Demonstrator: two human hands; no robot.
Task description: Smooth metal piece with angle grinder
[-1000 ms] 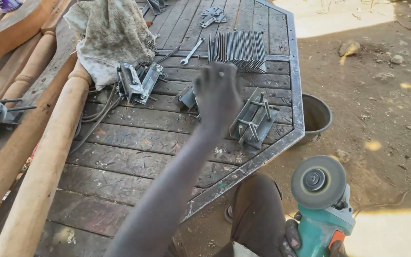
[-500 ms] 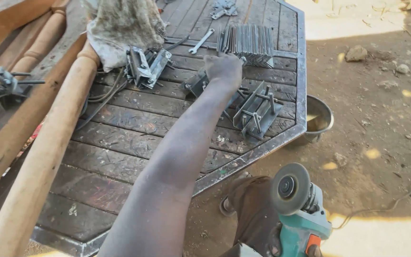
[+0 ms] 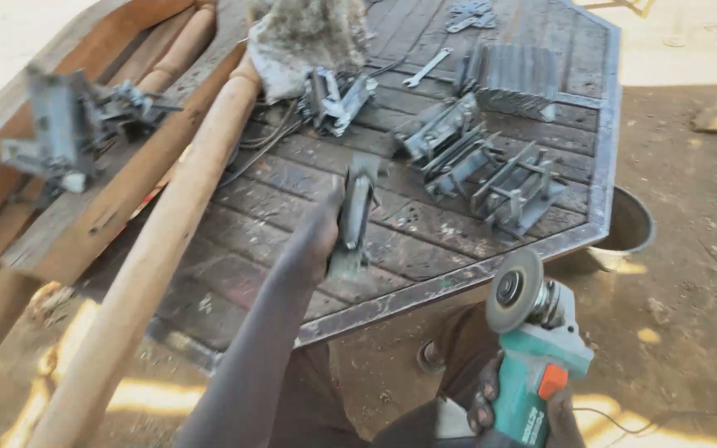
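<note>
A grey clamp-like fixture [image 3: 60, 141] sits on the timber at far left, beside two long wooden poles [image 3: 159, 241] — both run from near to far. Above the dark slatted table [image 3: 458, 274], the left hand [image 3: 317, 236] is closed around a welded metal bracket [image 3: 354, 216], its long axis upright and leaning slightly away. Three more brackets [image 3: 479, 158] lie flat beyond it — a spanner [image 3: 426, 68] farther back. Lower right, the right hand [image 3: 524, 406] grips a teal angle grinder [image 3: 533, 348], its disc facing left, an orange patch on its body.
</note>
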